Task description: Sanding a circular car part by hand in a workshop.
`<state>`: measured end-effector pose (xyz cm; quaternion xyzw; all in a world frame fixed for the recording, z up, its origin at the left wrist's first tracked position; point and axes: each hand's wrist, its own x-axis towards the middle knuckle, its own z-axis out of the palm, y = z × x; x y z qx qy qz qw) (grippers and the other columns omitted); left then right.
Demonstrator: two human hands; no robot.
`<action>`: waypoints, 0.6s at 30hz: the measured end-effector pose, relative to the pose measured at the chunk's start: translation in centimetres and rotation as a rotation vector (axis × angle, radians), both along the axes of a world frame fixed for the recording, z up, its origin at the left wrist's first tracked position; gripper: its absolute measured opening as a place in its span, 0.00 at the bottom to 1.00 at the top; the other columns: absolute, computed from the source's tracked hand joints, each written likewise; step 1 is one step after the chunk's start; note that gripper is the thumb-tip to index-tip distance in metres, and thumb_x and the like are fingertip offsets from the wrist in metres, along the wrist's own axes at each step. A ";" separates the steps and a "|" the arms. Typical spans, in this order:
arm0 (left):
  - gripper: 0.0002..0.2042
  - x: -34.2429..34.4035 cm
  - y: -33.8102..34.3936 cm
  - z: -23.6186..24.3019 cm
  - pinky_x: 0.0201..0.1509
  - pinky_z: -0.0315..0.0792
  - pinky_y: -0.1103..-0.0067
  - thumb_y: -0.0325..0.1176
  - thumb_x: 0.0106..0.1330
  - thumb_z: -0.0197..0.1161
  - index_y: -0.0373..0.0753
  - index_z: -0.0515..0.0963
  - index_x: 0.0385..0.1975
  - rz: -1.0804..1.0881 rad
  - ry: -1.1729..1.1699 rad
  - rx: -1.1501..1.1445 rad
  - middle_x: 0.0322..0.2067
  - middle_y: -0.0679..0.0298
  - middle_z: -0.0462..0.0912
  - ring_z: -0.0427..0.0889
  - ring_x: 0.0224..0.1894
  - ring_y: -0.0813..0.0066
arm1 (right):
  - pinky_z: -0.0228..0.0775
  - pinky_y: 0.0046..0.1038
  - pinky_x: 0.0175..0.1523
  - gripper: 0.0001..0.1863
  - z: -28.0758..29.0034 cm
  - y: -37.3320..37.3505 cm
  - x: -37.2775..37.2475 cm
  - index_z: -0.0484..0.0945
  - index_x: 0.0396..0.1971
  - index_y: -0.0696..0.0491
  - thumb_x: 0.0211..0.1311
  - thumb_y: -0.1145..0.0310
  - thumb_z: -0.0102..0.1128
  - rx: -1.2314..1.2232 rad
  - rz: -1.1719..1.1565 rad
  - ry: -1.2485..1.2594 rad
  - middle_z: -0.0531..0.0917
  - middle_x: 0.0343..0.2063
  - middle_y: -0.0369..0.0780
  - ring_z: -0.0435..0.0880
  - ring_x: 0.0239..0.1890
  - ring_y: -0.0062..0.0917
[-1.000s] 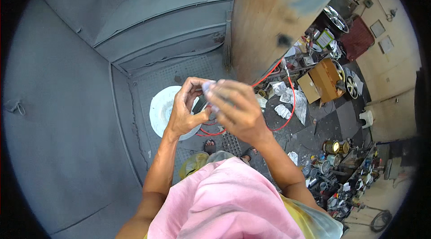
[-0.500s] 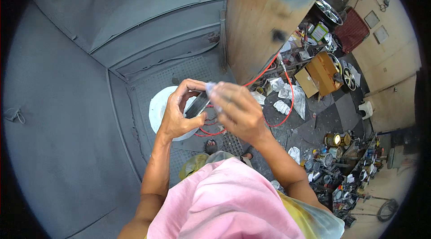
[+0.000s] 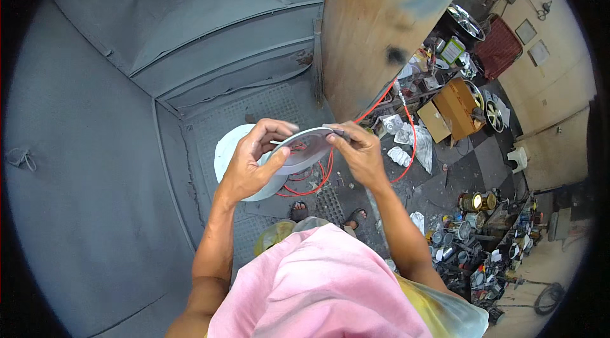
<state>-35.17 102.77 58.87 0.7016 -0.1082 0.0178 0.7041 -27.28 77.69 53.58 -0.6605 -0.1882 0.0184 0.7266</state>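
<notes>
Both of my hands are raised before me around a shallow, round, see-through disc with a pale rim (image 3: 305, 165), like a clear lid or lens cover. It is tilted, and red hose shows through it. My left hand (image 3: 251, 163) grips its left edge, thumb in front and fingers curled behind. My right hand (image 3: 361, 152) pinches the upper right edge between thumb and fingers. Something dark and small shows by the right fingertips; I cannot make out what it is. Below the left hand is a white round surface (image 3: 230, 147), partly hidden.
Grey-coated panels (image 3: 95, 160) enclose the left side. A wooden board (image 3: 356, 39) stands ahead. A red hose (image 3: 410, 122) loops down to the floor. To the right are a cardboard box (image 3: 454, 109), crumpled plastic, paint cans (image 3: 470, 201) and a white stool (image 3: 518, 157).
The disc has turned from a dark edge-on look to show its round face. My right hand, blurred over it before, has moved right and down onto its edge.
</notes>
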 end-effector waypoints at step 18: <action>0.17 -0.4 -3.1 0.6 0.42 0.82 0.69 0.31 0.82 0.59 0.34 0.81 0.66 0.242 -0.084 0.420 0.36 0.52 0.89 0.89 0.32 0.68 | 0.80 0.27 0.54 0.20 -2.4 2.5 -2.5 0.88 0.58 0.62 0.84 0.59 0.62 -0.094 -0.077 0.210 0.91 0.46 0.36 0.86 0.46 0.16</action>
